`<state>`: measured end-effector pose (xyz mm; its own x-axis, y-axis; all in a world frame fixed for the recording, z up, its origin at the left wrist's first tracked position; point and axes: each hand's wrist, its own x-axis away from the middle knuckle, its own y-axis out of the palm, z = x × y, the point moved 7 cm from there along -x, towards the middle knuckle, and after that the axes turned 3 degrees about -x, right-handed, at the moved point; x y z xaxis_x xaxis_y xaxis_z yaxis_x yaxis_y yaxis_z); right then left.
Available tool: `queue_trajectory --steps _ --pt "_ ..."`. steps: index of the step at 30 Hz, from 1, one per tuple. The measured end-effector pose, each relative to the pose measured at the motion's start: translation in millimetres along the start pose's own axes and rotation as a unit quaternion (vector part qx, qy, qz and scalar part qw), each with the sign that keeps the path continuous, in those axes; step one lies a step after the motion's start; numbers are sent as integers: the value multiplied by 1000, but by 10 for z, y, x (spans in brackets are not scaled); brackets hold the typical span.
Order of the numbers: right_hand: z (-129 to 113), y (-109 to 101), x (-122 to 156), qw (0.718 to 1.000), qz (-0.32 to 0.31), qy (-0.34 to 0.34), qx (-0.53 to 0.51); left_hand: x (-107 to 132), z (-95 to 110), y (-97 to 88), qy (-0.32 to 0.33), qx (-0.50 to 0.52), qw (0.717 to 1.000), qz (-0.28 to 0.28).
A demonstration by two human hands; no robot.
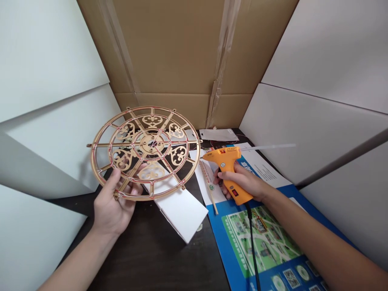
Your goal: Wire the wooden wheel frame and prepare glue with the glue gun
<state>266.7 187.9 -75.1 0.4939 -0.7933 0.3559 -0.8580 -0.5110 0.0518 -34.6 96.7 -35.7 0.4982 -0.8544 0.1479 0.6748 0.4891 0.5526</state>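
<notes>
My left hand (pixel 113 206) grips the lower left rim of a round gold openwork wheel frame (pixel 152 142), thumb on top and fingers beneath. Scroll ornaments fill its inner ring, and thin reddish wire runs along its rings and spokes. It is held tilted above the table. In my right hand (pixel 239 180) is an orange hot glue gun (pixel 232 173), my fingers wrapped round its handle. The nozzle points left and sits close to the wheel's right edge; I cannot tell whether they touch. A clear glue stick (pixel 269 147) juts out of the gun's back.
A white box (pixel 183 212) lies on the dark table (pixel 151 246) under the wheel. Beneath the glue gun is a blue and white printed sheet (pixel 222 238) with a thin stick (pixel 211 190) on it. The gun's black cord (pixel 253 242) trails forward. White panels (pixel 333 97) and cardboard (pixel 172 48) wall the space.
</notes>
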Motion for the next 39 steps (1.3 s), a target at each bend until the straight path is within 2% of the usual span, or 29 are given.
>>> queue_trajectory --steps 30,39 --pt "-68 52 28 999 26 -22 12 -8 -9 -8 -6 19 1000 -7" --pt "-26 31 23 999 44 5 22 2 9 16 -1 24 1000 -4"
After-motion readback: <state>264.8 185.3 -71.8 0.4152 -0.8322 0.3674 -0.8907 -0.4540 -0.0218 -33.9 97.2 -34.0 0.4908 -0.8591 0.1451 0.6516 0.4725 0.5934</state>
